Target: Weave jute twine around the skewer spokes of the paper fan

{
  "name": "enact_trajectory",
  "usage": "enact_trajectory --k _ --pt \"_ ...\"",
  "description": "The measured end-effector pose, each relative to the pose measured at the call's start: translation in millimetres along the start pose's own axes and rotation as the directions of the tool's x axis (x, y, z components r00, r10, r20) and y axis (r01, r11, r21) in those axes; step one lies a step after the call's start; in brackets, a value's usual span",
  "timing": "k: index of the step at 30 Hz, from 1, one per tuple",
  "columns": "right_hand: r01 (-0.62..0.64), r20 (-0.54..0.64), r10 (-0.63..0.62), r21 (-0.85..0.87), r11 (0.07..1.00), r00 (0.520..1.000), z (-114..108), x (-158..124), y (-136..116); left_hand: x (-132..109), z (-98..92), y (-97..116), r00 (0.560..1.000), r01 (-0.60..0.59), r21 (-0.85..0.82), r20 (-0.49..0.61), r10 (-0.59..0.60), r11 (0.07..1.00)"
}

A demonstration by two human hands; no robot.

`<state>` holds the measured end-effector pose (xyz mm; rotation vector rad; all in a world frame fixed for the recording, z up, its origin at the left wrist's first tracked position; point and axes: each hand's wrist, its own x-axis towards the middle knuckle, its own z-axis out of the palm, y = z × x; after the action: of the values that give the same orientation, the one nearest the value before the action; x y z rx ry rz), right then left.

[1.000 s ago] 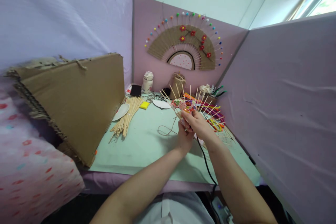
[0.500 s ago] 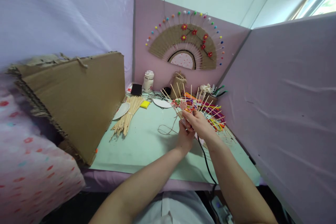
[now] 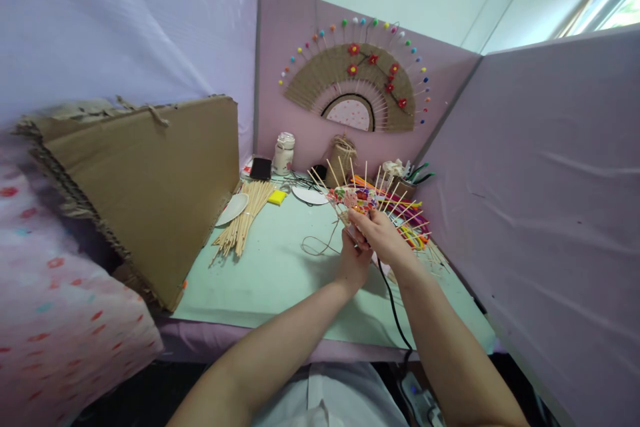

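A small fan of wooden sticks (image 3: 367,173) spreads out over the table, its inner part covered with colourful patterned pieces (image 3: 351,197). My right hand (image 3: 376,232) lies across the near middle of this fan, thumb and fingers closed on it. Underneath, my left hand (image 3: 354,261) grips the fan's base with curled fingers, partly covered by the right. A black cord (image 3: 393,300) comes out beneath my right wrist and runs down past the table edge; what it joins at the upper end is hidden. Thin twine (image 3: 320,250) loops on the table left of the hands.
Left lie a bundle of wooden sticks (image 3: 245,223), a white oval piece (image 3: 233,209) and a yellow block (image 3: 277,197). A cardboard sheet (image 3: 145,193) stands at the left. Behind are a white jar (image 3: 284,153), colourful pipe cleaners (image 3: 417,217) and a large decorated fan (image 3: 310,80) on the partition.
The view has shifted very slightly. Both hands keep the same hold on the stick fan, with no clear movement.
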<state>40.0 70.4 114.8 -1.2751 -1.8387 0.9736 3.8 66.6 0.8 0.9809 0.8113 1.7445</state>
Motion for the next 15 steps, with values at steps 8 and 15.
enact_trajectory --k 8,15 --pt "-0.002 0.01 0.002 -0.021 1.0 1.0 -0.8 -0.4 -0.7 -0.6 -0.8 4.3 1.0 0.006 0.005 -0.009 -0.006 1.0" --pt "-0.011 -0.003 0.011 -0.036 0.999 1.0 -0.5 -2.2 -4.2 0.2 -1.9 -0.1 0.998 0.06 0.007 -0.022 -0.06 0.998"
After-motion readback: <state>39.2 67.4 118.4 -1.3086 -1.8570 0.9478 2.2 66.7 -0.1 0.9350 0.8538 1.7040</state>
